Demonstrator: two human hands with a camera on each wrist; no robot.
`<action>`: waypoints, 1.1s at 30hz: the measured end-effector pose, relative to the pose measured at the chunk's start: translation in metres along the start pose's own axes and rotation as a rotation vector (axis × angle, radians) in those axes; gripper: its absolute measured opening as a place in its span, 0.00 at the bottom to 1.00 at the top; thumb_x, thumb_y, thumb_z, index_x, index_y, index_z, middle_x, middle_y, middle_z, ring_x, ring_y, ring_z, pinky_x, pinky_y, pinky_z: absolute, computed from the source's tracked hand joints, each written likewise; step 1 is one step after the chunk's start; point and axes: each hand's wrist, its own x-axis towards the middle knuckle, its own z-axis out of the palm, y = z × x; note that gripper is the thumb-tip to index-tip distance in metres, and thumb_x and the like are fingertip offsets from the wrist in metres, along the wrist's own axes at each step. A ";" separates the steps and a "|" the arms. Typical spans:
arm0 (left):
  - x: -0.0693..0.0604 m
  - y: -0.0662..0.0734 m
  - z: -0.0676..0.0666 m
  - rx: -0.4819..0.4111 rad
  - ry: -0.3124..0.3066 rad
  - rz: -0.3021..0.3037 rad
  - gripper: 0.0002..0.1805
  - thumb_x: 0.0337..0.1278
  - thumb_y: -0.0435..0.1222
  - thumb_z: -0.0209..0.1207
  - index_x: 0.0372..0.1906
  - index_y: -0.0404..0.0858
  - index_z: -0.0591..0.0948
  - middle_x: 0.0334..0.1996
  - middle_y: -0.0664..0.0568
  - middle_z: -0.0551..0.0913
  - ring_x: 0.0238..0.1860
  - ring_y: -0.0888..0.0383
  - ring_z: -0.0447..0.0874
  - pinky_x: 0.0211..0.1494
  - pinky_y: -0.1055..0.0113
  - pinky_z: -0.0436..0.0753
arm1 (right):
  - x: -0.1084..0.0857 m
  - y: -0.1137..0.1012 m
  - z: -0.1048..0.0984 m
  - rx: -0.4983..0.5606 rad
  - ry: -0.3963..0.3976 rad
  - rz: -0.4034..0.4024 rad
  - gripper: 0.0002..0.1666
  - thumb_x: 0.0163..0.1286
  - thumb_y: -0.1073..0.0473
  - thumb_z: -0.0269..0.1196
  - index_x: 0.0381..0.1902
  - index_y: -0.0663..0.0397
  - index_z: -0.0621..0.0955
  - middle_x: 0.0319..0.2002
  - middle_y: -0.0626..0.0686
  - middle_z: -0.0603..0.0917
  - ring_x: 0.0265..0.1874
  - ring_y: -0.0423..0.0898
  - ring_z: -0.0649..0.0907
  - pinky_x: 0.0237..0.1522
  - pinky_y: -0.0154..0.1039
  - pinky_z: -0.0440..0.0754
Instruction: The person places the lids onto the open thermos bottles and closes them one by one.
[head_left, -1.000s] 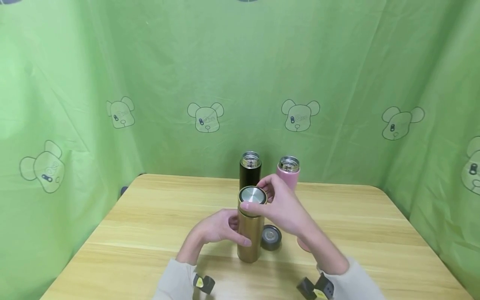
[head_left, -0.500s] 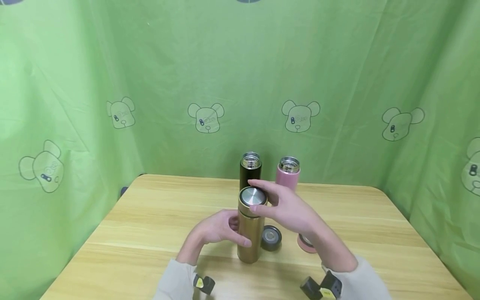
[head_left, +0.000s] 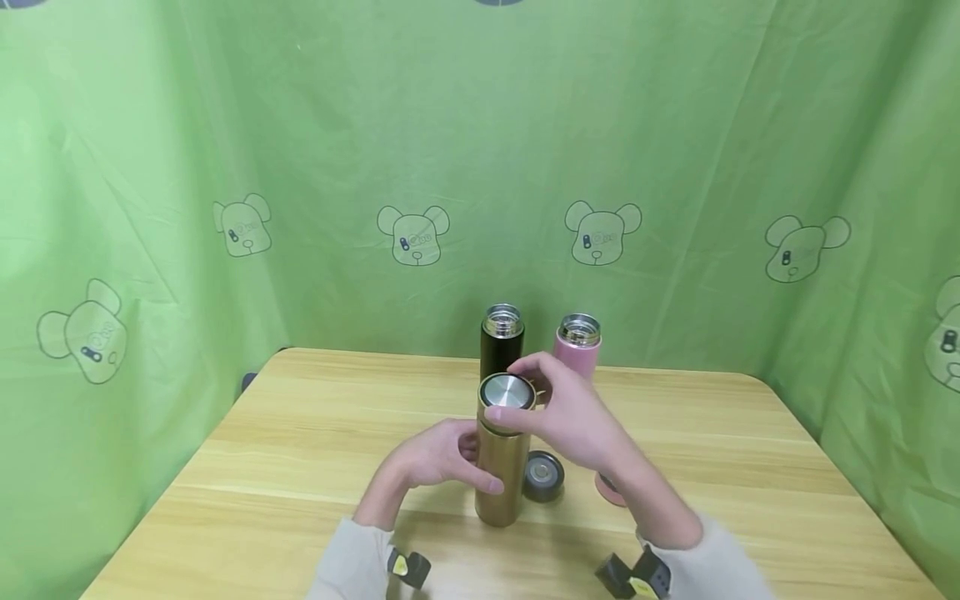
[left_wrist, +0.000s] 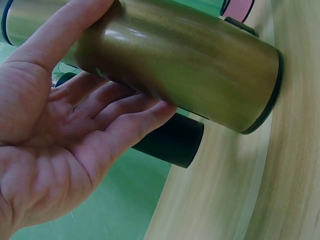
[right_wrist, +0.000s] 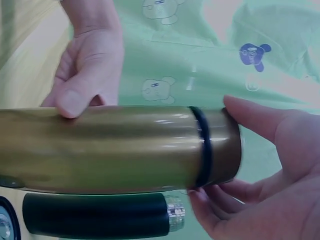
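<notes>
L hand (head_left: 435, 454) round gold btl (head_left: 502, 467) – upright, R hand (head_left: 567, 415) pinching lid (head_left: 507, 392)

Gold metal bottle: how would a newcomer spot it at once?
On the pale wooden table, find the left hand and right hand; the gold cylindrical metal bottle stands upright between them. The black cylindrical bottle and pink cylindrical bottle behind have open mouths; only this one bears a silver-topped lid.
</notes>
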 end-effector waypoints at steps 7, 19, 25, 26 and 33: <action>0.000 0.001 0.000 -0.004 -0.002 0.007 0.29 0.46 0.41 0.77 0.57 0.54 0.82 0.53 0.63 0.87 0.56 0.63 0.84 0.64 0.64 0.80 | -0.002 -0.001 0.004 -0.004 0.041 0.092 0.45 0.49 0.33 0.77 0.56 0.47 0.72 0.49 0.49 0.80 0.49 0.47 0.78 0.49 0.40 0.77; 0.000 -0.001 0.001 0.005 0.006 0.004 0.29 0.46 0.42 0.77 0.57 0.55 0.82 0.52 0.63 0.87 0.55 0.63 0.84 0.62 0.64 0.81 | -0.004 -0.002 -0.002 0.075 -0.083 0.077 0.57 0.57 0.35 0.74 0.78 0.43 0.60 0.73 0.53 0.69 0.74 0.58 0.67 0.73 0.64 0.65; 0.001 -0.001 0.001 -0.018 0.004 0.003 0.30 0.46 0.41 0.77 0.58 0.53 0.82 0.52 0.62 0.87 0.56 0.63 0.84 0.63 0.64 0.80 | -0.005 0.000 -0.008 0.113 -0.142 -0.008 0.44 0.67 0.50 0.68 0.78 0.45 0.64 0.77 0.54 0.66 0.76 0.60 0.64 0.76 0.63 0.59; 0.001 -0.001 0.001 -0.017 0.004 0.003 0.30 0.46 0.41 0.77 0.58 0.54 0.81 0.52 0.62 0.87 0.56 0.63 0.84 0.63 0.65 0.80 | -0.005 0.000 -0.008 0.112 -0.146 -0.013 0.43 0.68 0.51 0.68 0.77 0.44 0.65 0.76 0.55 0.67 0.76 0.60 0.65 0.75 0.63 0.60; 0.001 -0.002 0.001 -0.014 0.006 -0.006 0.30 0.46 0.41 0.77 0.58 0.53 0.82 0.52 0.62 0.87 0.55 0.62 0.84 0.63 0.64 0.80 | -0.003 0.002 -0.006 0.099 -0.130 -0.041 0.40 0.66 0.52 0.69 0.74 0.48 0.70 0.69 0.55 0.77 0.71 0.58 0.73 0.72 0.61 0.68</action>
